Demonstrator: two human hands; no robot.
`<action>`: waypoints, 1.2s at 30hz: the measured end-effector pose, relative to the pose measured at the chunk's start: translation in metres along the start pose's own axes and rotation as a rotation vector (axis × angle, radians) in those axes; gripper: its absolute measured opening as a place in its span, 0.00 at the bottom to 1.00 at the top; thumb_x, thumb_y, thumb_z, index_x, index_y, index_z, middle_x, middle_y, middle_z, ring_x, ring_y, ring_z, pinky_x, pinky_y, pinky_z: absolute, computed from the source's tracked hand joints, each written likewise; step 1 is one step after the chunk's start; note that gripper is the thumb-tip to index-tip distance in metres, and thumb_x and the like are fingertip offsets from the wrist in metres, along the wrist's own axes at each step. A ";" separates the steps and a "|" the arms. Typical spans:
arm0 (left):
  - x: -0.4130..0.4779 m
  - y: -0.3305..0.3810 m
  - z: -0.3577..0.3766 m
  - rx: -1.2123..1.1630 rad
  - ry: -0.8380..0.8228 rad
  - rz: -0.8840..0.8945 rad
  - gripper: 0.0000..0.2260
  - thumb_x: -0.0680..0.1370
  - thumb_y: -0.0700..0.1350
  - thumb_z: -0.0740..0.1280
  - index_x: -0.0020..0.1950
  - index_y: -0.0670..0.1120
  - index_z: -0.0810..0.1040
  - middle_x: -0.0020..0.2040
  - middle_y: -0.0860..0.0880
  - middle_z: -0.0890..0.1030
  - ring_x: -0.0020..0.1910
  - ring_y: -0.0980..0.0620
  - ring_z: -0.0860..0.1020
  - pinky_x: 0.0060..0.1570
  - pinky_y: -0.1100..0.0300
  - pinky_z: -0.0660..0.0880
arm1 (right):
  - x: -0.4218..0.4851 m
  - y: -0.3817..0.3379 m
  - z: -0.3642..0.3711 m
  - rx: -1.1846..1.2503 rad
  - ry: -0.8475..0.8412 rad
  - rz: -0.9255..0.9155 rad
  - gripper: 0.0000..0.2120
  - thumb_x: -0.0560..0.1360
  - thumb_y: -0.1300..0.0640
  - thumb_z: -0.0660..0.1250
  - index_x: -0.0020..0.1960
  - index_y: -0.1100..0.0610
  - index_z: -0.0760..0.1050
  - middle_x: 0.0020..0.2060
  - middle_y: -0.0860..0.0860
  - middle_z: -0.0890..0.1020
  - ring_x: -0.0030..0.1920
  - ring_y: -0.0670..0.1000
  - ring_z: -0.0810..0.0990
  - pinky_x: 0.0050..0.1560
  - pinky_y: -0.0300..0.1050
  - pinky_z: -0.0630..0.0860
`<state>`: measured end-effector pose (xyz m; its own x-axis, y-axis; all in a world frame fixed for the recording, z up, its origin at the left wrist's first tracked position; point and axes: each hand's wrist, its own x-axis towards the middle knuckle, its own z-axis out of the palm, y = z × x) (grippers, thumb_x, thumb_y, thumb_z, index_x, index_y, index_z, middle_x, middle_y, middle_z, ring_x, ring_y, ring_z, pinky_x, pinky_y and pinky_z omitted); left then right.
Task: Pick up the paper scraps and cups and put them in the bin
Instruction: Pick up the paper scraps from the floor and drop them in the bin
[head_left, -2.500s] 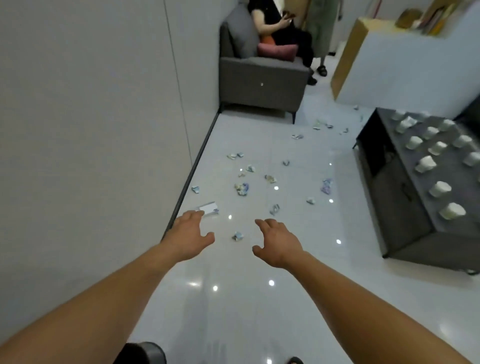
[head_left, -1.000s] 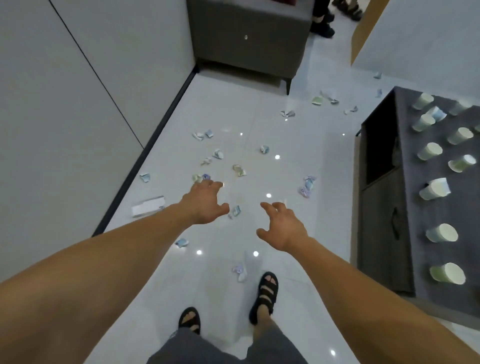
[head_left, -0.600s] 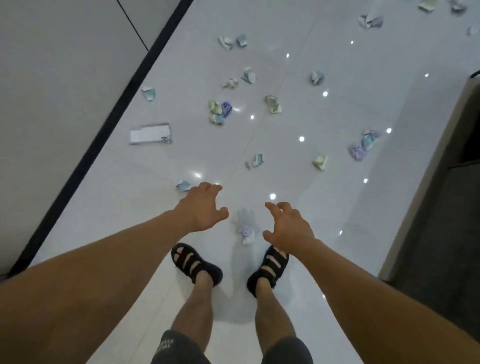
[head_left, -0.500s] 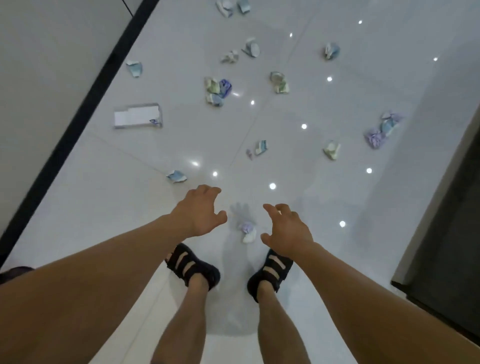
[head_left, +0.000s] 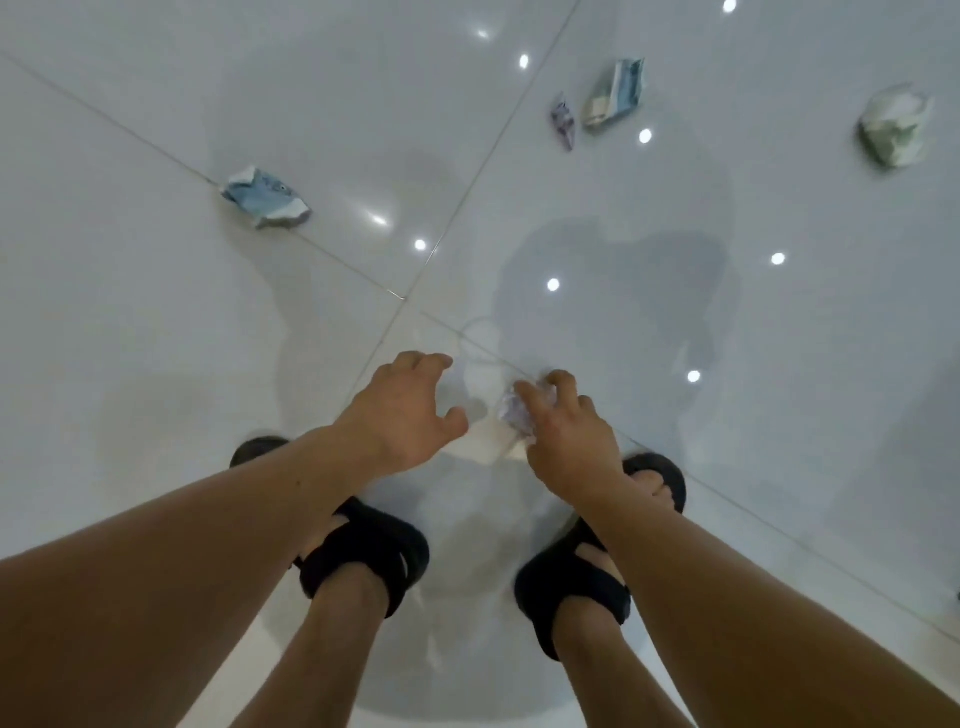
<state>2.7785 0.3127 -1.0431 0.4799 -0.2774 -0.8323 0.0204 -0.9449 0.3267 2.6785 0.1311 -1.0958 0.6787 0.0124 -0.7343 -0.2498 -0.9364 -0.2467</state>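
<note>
left hand (head_left: 410, 410): palm down over the floor, fingers spread and loosely bent, thumb out to the side, holding nothing.
right hand (head_left: 569, 436): thumb and fingers curled round the purple-and-white paper scrap (head_left: 513, 415), pinching it from above.
held scrap, place: low between the two hands, just ahead of the feet (whether it touches the tile I cannot tell).
blue-and-white scrap (head_left: 265, 200): crumpled, lying on a tile joint, well apart from the left hand, up and to the left.
small purple scrap (head_left: 563, 122): on the floor just beside the folded blue-and-green scrap (head_left: 613, 93), both far ahead of the right hand.
green-and-white scrap (head_left: 893, 130): a crumpled ball near the right edge, apart from the others.
floor (head_left: 156, 312): glossy white tiles with thin grey joints and bright spots of reflected light.
black sandals (head_left: 363, 551): one on each foot, partly covered by the forearms.
</note>
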 end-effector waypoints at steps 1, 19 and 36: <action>0.004 -0.004 0.004 -0.004 -0.002 -0.001 0.30 0.77 0.57 0.63 0.77 0.50 0.57 0.75 0.49 0.60 0.72 0.47 0.62 0.67 0.54 0.63 | 0.005 0.000 0.005 0.003 0.033 -0.019 0.27 0.75 0.58 0.66 0.72 0.48 0.62 0.67 0.54 0.62 0.53 0.56 0.74 0.46 0.47 0.77; -0.070 0.002 -0.108 -0.477 0.185 0.254 0.43 0.69 0.46 0.76 0.76 0.52 0.54 0.69 0.50 0.65 0.65 0.54 0.68 0.63 0.61 0.66 | -0.004 -0.147 -0.178 0.932 0.151 0.141 0.06 0.72 0.59 0.72 0.42 0.48 0.78 0.37 0.44 0.82 0.39 0.41 0.81 0.41 0.33 0.76; -0.193 -0.152 -0.232 -0.518 0.487 -0.072 0.19 0.77 0.39 0.65 0.68 0.48 0.71 0.58 0.47 0.72 0.56 0.50 0.75 0.50 0.68 0.64 | 0.004 -0.300 -0.271 -0.038 0.030 -0.205 0.31 0.76 0.46 0.66 0.76 0.48 0.60 0.70 0.50 0.66 0.66 0.53 0.69 0.61 0.48 0.72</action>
<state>2.8866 0.5499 -0.8278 0.7966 0.0058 -0.6045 0.4227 -0.7202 0.5501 2.9428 0.3173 -0.8533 0.7330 0.1937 -0.6520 -0.0785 -0.9281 -0.3640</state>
